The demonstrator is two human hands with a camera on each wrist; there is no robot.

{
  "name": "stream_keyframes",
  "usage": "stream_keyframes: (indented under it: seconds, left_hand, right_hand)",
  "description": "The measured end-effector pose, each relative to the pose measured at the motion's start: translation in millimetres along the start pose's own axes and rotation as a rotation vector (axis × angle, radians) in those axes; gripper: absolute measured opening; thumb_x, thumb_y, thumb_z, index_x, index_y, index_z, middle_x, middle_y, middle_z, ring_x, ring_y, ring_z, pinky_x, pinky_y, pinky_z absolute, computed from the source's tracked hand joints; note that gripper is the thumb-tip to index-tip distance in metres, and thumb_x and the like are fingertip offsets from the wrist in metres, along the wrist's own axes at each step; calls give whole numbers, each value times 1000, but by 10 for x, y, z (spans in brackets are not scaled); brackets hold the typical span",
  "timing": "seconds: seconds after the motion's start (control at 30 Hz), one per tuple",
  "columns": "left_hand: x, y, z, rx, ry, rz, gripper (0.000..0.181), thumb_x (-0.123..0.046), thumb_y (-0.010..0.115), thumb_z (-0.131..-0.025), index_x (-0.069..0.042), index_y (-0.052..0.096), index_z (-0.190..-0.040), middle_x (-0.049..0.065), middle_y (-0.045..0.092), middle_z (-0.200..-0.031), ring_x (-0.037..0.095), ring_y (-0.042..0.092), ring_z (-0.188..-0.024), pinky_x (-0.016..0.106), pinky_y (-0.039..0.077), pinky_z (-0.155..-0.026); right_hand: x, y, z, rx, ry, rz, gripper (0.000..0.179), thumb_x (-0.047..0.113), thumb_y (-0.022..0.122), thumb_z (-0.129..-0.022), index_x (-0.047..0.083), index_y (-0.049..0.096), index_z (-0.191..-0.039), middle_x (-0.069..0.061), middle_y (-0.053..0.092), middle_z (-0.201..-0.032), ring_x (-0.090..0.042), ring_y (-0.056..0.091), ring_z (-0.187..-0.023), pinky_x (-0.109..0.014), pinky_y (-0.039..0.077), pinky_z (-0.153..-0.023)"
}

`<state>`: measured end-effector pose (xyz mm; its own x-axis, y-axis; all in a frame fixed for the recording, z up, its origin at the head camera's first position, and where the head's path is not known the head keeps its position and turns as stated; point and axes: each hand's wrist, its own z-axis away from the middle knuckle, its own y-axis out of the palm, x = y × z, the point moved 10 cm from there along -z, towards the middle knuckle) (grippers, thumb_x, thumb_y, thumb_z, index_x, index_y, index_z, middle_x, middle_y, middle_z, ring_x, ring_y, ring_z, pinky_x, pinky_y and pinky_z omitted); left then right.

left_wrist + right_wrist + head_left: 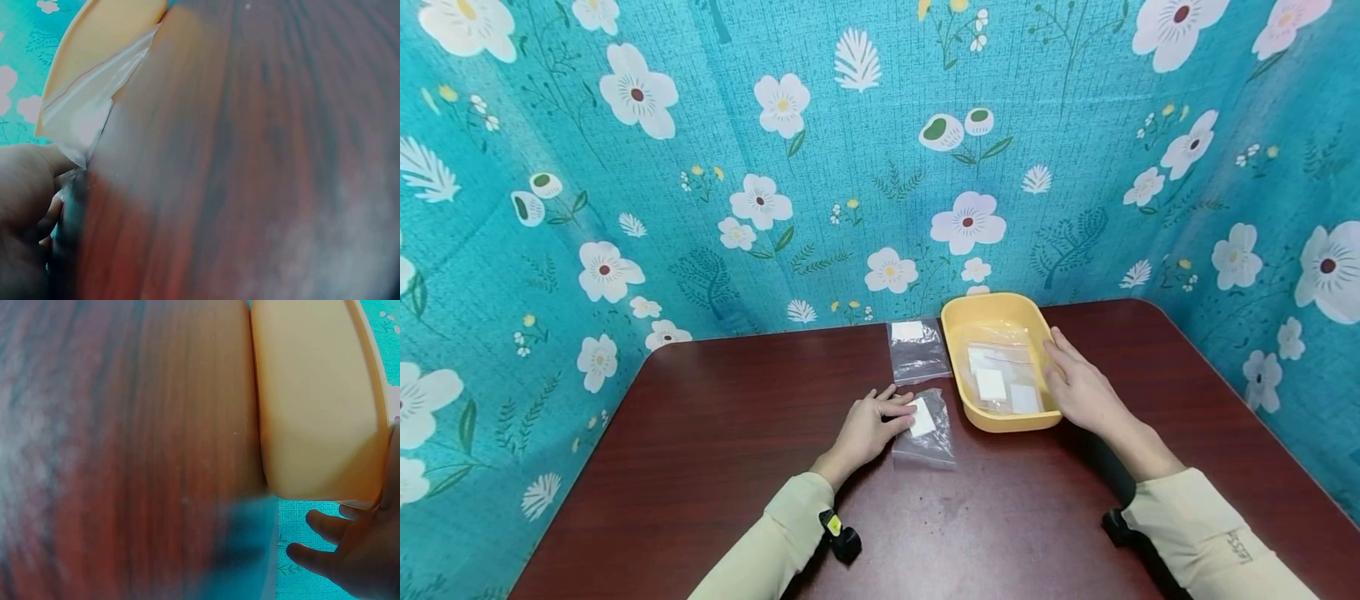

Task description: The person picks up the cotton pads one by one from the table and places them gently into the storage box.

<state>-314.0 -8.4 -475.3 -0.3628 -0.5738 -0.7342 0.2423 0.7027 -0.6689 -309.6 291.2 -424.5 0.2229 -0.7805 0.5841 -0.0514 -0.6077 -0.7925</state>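
A clear plastic bag [936,446] with a white square [922,419] in it lies on the table. At its left side my left hand [865,429] pinches it between thumb and forefinger, near the white square. The left wrist view shows the fingers meeting the bag's edge [103,109]. Another clear bag [925,364] with a white square lies just behind. To the right is a yellow plastic basket [1000,304] holding several clear bags [992,358] with white squares. My right hand [1086,387] rests against its right rim; spread fingers show in the right wrist view.
The dark wood-grain table [722,417] has rounded back corners. A blue flowered curtain [850,167] rises right behind it and along both sides. The basket stands close to the table's back edge.
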Motion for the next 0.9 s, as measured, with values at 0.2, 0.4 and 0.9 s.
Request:
stream_keyframes:
  seconds: [0.2,0.4,0.9]
  left_hand:
    - [2,-15,-26,-45,2,-11,22,-19,73,-93,-14,78,-113,-7,66,-128,17,42,-141,42,23,-120]
    - [19,-3,-21,-56,-2,-4,21,-20,74,-93,-14,79,-112,-6,67,-127,18,43,-141,44,24,-120]
    - [-1,-11,-3,-79,29,-20,19,-16,73,-93,-12,80,-109,-5,68,-126,18,44,-139,42,25,-120]
  right_hand:
    - [-2,-11,-3,-5,-5,4,53,15,42,-107,-12,30,-151,-24,14,-164,-47,21,-147,-66,26,-111]
    - [-10,-3,2,-12,-8,8,52,15,42,-107,-12,31,-151,-25,14,-164,-47,22,-146,-67,26,-110]
    - [0,0,4,-8,-13,1,52,15,41,-107,-13,31,-150,-25,14,-164,-47,22,-146,-66,26,-111]
